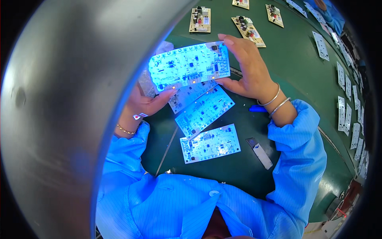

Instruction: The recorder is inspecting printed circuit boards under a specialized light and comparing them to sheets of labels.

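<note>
White under blue light, the held circuit board [189, 65] is raised between the two hands, its long axis running from the left hand [145, 104] to the right hand [248, 65] and the right end tilted a little higher. Its component face is turned toward the wearer.

The right hand is half open in a C around the short right end, grasping it with a fingertip at the far corner and the thumb at the near one. The left thumb lies along the near left corner; the other left fingers are hidden, so that hand seems to pinch the board, though the view is poor there.

Small dark components dot the board, pale tabs line its far edge, and three amber spots sit along the near edge.

Below the hands, three similar boards [211, 143] lie on the green tabletop [294, 59], the farthest partly covered by the held one. A flat grey strip [262, 155] lies beside the right forearm, tan boards [201, 20] lie beyond the hands, and a curved metal surface [71, 111] fills the space left of the left hand.
</note>
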Tool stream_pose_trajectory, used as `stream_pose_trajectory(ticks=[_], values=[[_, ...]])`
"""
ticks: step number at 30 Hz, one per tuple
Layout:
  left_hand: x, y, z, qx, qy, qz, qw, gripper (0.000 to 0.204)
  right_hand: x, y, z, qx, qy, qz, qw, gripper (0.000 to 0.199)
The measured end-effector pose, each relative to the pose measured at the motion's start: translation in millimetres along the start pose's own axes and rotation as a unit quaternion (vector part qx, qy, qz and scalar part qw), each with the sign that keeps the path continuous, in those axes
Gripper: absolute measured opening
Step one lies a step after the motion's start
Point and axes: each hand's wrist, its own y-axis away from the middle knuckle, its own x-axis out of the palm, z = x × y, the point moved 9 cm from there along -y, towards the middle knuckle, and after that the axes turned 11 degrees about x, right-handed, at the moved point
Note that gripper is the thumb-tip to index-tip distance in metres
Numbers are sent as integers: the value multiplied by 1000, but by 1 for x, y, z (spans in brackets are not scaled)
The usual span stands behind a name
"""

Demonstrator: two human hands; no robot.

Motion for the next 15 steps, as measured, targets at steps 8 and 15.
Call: stream_pose_trajectory(ticks=[8,15], values=[[6,51,69,-293,206,-103,928,62,18,11,-32,274,-187,100,938,27],[23,49,64,-418,405,-169,795,43,47,30,-49,507,-442,140,727,41]])
